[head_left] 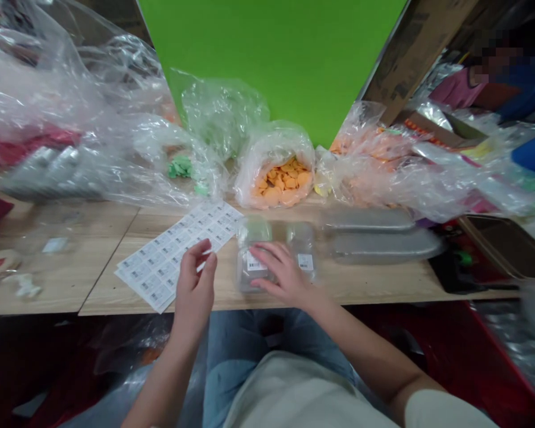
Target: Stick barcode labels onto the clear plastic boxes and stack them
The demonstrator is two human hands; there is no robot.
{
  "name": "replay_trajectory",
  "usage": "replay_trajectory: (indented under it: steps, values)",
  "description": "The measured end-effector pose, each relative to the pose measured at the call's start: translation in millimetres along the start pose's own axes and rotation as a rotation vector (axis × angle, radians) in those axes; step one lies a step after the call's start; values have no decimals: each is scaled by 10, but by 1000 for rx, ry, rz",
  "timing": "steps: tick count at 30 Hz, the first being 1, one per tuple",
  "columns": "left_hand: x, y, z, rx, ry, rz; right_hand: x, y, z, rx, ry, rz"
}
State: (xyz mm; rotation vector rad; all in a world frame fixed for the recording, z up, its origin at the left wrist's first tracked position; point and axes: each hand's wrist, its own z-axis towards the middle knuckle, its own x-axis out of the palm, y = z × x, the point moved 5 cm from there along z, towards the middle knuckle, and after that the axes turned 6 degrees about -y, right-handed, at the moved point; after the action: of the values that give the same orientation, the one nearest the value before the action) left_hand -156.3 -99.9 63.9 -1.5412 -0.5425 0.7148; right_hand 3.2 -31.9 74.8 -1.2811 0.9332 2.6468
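Note:
My right hand point(285, 273) rests with spread fingers over a clear plastic package point(245, 279) that bears a white barcode label point(255, 261). Its fingertips are at the label; the hand's own shape covers part of the package. Just right of it lies a second clear package point(301, 235) with a similar label. My left hand point(196, 276) hovers over the right edge of a sheet of printed labels point(160, 258), thumb and bent fingers apart and nothing visible between them. Another sheet's edge shows beneath that one.
An open bag of orange pieces point(288, 178) stands behind the packages, beside a bag with green pieces point(181, 167). Stacked clear trays point(378, 238) lie to the right. A green panel point(271, 65) rises at the back. Plastic bags crowd both sides.

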Motion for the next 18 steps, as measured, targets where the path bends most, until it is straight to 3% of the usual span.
replay_trajectory:
  steps: [3, 5, 6, 12, 14, 16, 18]
  values:
    - [113, -78, -114, -354, 422, -252, -148, 67, 35, -48, -77, 157]
    - [203, -142, -184, -423, 608, -336, -246, 80, 24, -23, -97, 249]
    - [234, -161, -187, -401, 643, -334, -291, 63, 9, 30, -100, 306]
    - [407, -180, -153, -235, 710, -120, -471, -192, -200, 526, -99, 1079]
    - [447, -227, -166, -223, 723, -83, -548, -279, -266, 630, -96, 1226]
    - [439, -285, -152, -229, 665, -137, -713, -398, -316, 659, -201, 1260]
    - [372, -320, -91, -229, 515, -256, -940, -548, -373, 628, -409, 1180]
